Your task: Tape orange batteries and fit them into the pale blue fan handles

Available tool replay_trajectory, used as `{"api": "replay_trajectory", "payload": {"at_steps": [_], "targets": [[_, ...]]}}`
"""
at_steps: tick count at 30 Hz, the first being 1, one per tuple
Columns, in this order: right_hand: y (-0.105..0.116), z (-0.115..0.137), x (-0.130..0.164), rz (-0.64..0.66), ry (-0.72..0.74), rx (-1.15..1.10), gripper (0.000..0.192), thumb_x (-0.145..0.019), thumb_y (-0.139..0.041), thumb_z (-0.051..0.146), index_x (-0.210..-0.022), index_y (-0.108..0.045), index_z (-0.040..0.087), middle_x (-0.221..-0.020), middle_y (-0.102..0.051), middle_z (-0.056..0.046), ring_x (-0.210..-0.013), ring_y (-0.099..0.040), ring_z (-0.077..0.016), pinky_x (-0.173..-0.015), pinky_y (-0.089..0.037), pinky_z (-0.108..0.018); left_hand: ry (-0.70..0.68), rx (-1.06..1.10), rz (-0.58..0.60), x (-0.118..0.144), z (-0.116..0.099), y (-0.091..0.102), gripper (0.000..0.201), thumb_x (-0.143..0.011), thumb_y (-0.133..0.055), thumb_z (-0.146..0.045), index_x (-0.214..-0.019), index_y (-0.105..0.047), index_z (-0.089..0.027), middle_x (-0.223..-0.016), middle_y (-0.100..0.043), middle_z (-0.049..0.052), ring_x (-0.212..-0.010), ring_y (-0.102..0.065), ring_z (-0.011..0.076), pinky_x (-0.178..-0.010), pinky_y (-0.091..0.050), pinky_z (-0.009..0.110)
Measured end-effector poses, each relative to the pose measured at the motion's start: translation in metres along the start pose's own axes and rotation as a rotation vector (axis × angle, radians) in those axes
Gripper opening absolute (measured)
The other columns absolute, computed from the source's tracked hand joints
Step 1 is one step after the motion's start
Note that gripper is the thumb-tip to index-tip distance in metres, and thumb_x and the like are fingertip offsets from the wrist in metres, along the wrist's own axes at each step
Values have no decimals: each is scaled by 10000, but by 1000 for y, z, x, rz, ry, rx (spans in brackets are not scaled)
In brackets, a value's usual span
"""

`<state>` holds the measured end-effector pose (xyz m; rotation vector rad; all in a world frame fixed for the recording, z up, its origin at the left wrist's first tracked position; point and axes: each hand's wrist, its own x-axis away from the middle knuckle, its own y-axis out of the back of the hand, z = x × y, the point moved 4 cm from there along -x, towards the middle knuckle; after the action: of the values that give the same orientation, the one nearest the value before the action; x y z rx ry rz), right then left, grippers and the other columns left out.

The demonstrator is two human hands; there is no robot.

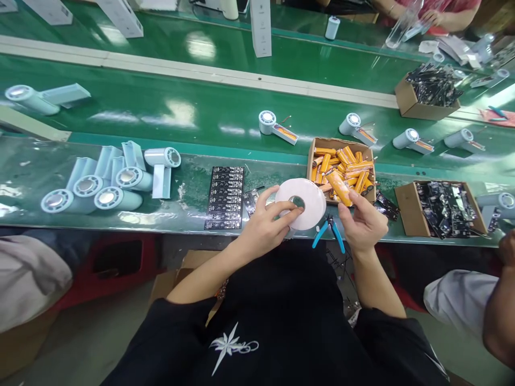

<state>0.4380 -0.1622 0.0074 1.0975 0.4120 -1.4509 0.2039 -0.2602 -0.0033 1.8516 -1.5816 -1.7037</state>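
Note:
My left hand (pixel 270 221) grips a white roll of tape (pixel 311 206), its fingers reaching into the hole in the middle. Between the thumb and fingers of my right hand (pixel 364 222) is the end of an orange battery (pixel 337 185), which points toward the roll. Just behind it stands a cardboard box (pixel 311 161) full of similar orange batteries. On the bench edge below the roll lie blue-handled cutting pliers (pixel 329 231), their handles spread. A panel of black circuit boards (pixel 224 198) lies left of my left hand, with loose boards (pixel 251 199) partly behind that hand.
Several light-blue handheld fan housings (pixel 108 179) are grouped on the left. Others with orange batteries in their handles (pixel 281 128) stand along the green belt (pixel 161 107). Boxes of circuit boards (pixel 446 209) are at right. People sit on both sides and across.

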Motion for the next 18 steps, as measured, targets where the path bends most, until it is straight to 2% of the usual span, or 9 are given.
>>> {"api": "replay_trajectory", "payload": {"at_steps": [3, 7, 10, 12, 13, 16, 18], "targets": [[3, 7, -5, -7, 172, 126, 295, -953, -802, 175, -1235, -794, 262, -1173, -844, -91, -1018, -843, -311, -842, -754, -437, -3, 8, -19, -1, -1, 3, 559, -904, -629, 14, -1390, -674, -257, -1206, -746, 76, -1460, -498, 369, -1198, -510, 704], [8, 18, -3, -12, 365, 306, 317, -948, -807, 100, -1210, -792, 277, -1186, -842, -88, -979, -850, -274, -818, -746, -352, -8, -33, -24, -2, -2, 4, 510, -927, -633, 6, -1366, -689, -246, -1190, -752, 78, -1466, -492, 381, -1165, -547, 690], [6, 24, 9, 42, 410, 288, 414, -918, -825, 47, -1230, -801, 317, -1225, -833, -76, -1007, -844, -263, -851, -729, -325, 5, -79, -17, -3, -4, 3, 467, -948, -640, 0, -1341, -711, -241, -1173, -755, 82, -1496, -452, 401, -1080, -630, 612], [2, 24, 18, 119, 340, 155, 480, -915, -812, 42, -1280, -794, 353, -1266, -818, -73, -1068, -830, -273, -893, -725, -356, 9, -113, -3, -5, -4, 3, 442, -960, -645, -1, -1327, -725, -233, -1168, -752, 89, -1519, -422, 407, -1013, -677, 534], [0, 23, 22, 160, 259, 49, 487, -934, -804, 84, -1332, -776, 363, -1313, -798, -83, -1121, -815, -289, -917, -724, -390, 4, -131, 7, -5, -3, 4, 435, -965, -647, -2, -1327, -729, -228, -1174, -749, 93, -1528, -411, 407, -994, -690, 508], [-4, 13, 22, 239, -139, -358, 552, -1022, -774, 360, -1555, -631, 345, -1500, -694, -146, -1224, -773, -331, -949, -723, -479, -53, -181, 35, -11, 0, 11, 437, -975, -657, -7, -1341, -731, -234, -1232, -728, 90, -1553, -400, 391, -1049, -687, 508], [-6, 6, 12, 313, -403, -548, 673, -1003, -807, 496, -1611, -576, 323, -1493, -700, -149, -1191, -786, -320, -960, -724, -485, -110, -193, 39, -17, 3, 20, 448, -975, -678, -19, -1349, -728, -261, -1289, -705, 73, -1571, -393, 371, -1130, -656, 521]]}}
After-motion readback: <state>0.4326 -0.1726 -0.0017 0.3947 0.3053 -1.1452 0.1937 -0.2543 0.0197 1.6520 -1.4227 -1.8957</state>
